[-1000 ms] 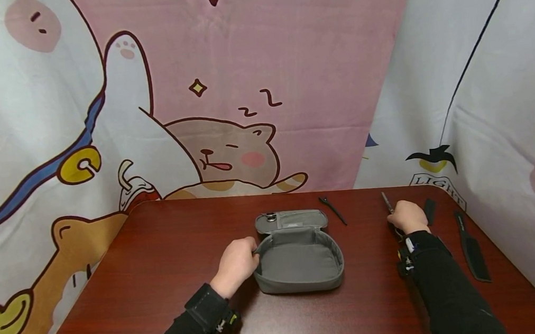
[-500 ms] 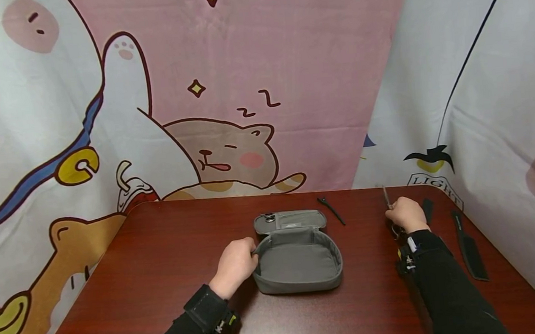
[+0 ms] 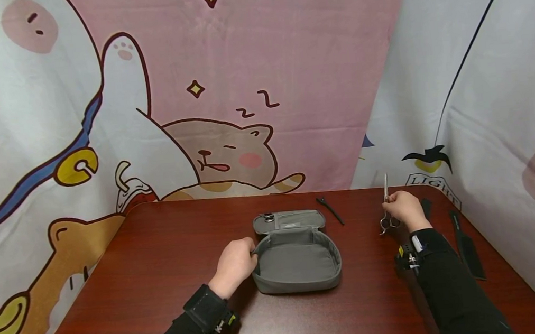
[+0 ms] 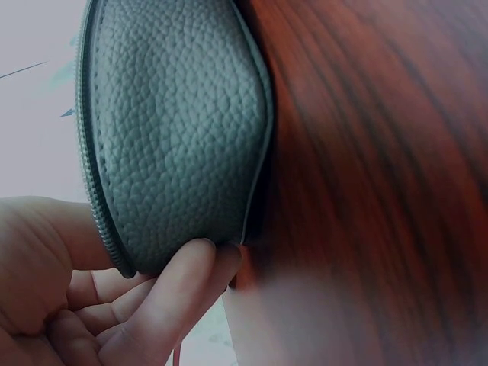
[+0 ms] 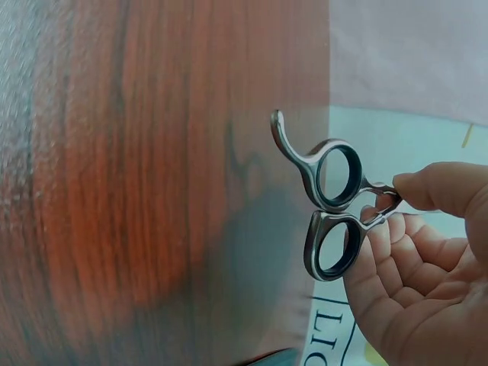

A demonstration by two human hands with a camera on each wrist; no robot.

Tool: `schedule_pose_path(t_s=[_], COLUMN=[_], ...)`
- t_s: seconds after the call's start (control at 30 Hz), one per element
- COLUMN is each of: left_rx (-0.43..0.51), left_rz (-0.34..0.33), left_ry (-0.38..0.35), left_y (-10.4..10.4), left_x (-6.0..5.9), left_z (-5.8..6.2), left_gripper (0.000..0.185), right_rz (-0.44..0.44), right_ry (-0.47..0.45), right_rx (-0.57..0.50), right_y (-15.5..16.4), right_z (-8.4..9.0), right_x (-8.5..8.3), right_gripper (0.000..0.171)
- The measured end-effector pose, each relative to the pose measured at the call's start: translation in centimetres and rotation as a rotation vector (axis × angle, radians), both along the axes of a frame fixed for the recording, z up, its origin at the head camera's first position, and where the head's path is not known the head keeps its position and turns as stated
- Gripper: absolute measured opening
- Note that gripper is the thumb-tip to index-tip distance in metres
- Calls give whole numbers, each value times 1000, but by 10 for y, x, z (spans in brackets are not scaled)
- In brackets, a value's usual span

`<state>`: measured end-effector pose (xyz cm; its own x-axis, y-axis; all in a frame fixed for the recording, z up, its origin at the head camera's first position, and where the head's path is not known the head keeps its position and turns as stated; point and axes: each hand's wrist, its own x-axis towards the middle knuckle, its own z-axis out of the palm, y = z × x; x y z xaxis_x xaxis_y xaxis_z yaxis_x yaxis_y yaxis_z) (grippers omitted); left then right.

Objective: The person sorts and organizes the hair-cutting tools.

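Note:
A grey zip case sits on the table with its lid folded back, its inside bare. My left hand holds the case by its left side. Close up in the left wrist view, the fingers press the end of the pebbled wall below the zip. Out to the right, my right hand pinches a pair of hairdressing scissors by the shanks, blades pointing up and away. Both finger rings of the scissors hang free of the hand in the right wrist view.
A slim black hair clip lies behind the case on its right. Beyond my right wrist is a small dark flat piece, partly hidden. A black comb lies near the right edge of the brown table. Printed cloth hangs behind.
The scissors have been raised from low over the table and turned more upright in my right hand, their rings now showing. My left hand and the case stay put.

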<state>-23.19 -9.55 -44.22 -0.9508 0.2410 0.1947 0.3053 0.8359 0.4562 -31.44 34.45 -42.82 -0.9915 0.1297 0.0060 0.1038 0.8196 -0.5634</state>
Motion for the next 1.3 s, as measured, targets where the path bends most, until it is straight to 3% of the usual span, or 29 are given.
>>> schedule_pose_path(t_s=[0.43,0.97,1.3], left_rx=[19,17,19], left_rz=[-6,-6,-10], left_ry=[-14,-11,-31], left_y=[-1,-2,-2], left_x=[1,1,0], left_z=[-1,0,2], left_gripper=[19,19,23], right_rz=[41,47,68], right_ry=[73,90,95], right_rx=[-56,-293,-535], right_y=[-16,-43,-57], right_z=[11,24,26], right_x=[0,3,3], right_gripper=[24,34,30])
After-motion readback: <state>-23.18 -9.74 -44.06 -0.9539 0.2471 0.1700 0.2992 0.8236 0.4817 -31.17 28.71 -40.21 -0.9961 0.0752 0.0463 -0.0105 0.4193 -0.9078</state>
